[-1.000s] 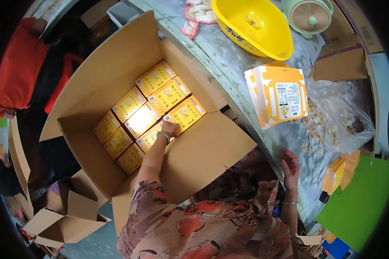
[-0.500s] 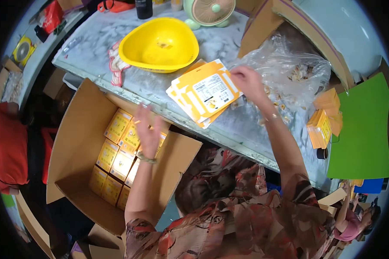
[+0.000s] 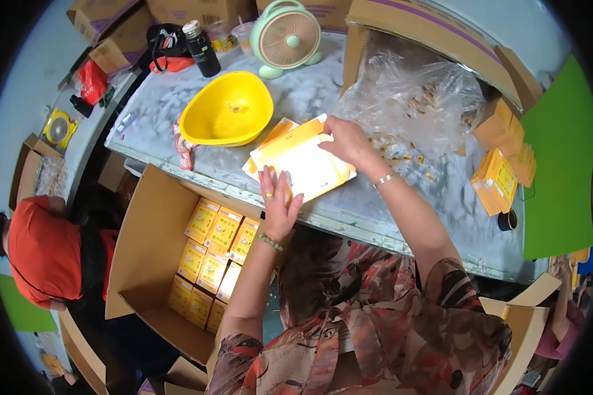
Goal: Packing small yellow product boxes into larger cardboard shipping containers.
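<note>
On the marble-patterned table lies a stack of flat yellow-and-white folding cartons [image 3: 295, 163], fanned slightly out of line. My right hand [image 3: 346, 140] pinches the far right corner of the top carton, thumb and fingers closed on it. At the stack's near left edge is my left hand [image 3: 281, 201], its fingers stretched out and apart against the cartons, gripping nothing. Below it, beside the table, stands an open cardboard box [image 3: 136, 243] holding rows of filled yellow boxes [image 3: 212, 268].
A yellow basin [image 3: 201, 118] stands behind the stack, near a green fan [image 3: 290, 41] and a black bottle [image 3: 202, 51]. Clear plastic with small packets [image 3: 422, 99] spills from a carton at the back right. Yellow cartons [image 3: 494, 181] stand by a green board [image 3: 563, 164]. A person in red [image 3: 46, 253] is at left.
My left hand has moved from over the cardboard box up to the stack. My right hand has closed on the top carton's corner. The view has shifted, showing more of the table's back.
</note>
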Motion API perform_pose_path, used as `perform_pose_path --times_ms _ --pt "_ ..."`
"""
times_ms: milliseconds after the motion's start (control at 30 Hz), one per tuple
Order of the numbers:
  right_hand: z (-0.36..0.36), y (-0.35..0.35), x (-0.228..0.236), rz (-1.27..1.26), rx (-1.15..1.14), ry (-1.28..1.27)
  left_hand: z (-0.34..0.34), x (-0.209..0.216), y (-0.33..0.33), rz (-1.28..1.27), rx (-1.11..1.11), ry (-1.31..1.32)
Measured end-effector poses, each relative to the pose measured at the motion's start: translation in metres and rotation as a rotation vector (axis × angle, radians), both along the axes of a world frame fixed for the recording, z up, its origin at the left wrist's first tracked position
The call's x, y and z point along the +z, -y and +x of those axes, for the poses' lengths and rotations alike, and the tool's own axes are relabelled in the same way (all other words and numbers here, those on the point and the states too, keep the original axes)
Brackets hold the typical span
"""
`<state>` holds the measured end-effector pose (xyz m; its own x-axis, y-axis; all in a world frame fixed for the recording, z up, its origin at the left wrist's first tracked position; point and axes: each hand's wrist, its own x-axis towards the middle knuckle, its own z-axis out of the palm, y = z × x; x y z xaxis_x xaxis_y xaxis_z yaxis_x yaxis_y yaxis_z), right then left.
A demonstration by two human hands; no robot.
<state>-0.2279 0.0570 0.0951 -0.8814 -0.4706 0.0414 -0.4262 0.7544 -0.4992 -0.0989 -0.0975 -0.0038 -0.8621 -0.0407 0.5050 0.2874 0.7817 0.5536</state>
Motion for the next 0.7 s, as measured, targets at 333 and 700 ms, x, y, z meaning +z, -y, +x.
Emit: perform_pose_path --times_ms 333,700 --pt "0.124 -0.114 -0.026 -0.767 0.013 0.522 0.060 0.116 -0.050 -0.320 -0.030 -0.048" --pt "0.228 -0.174 -0.042 -0.742 0.270 0.969 0.104 0.093 -0.101 -0.295 -0.593 0.430"
